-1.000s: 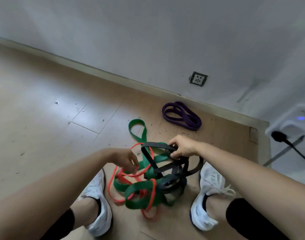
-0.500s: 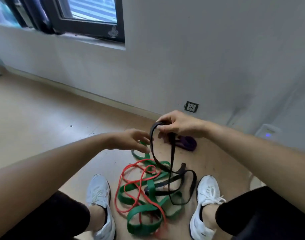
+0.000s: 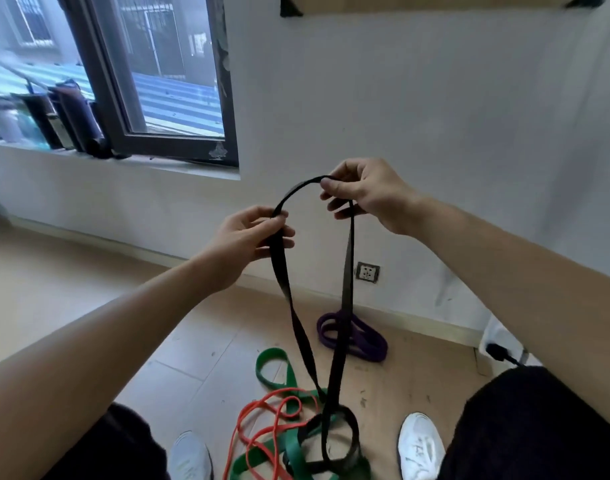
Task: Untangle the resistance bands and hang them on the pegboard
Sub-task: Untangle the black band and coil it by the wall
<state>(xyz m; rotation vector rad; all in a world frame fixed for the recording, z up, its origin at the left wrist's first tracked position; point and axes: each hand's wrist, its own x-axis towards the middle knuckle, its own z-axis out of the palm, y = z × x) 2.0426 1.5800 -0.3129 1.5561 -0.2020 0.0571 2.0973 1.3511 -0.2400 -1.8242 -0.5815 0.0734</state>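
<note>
The left hand (image 3: 251,237) grips one side of a long flat black rubber resistance band (image 3: 283,282), fingers curled round the strap. The right hand (image 3: 366,195), slightly higher, pinches the top of the same loop between thumb and fingertips. The band arches between the two hands and hangs below them in two strands, its lower end coiled on the floor. That coil lies over a wide green rubber band (image 3: 291,375) and a thin red-orange rubber band (image 3: 233,445), which are tangled together beneath the hands between two white shoes (image 3: 421,448). A folded purple rubber band (image 3: 369,344) lies apart from the pile, below the right hand, near a wall socket (image 3: 367,271).
</note>
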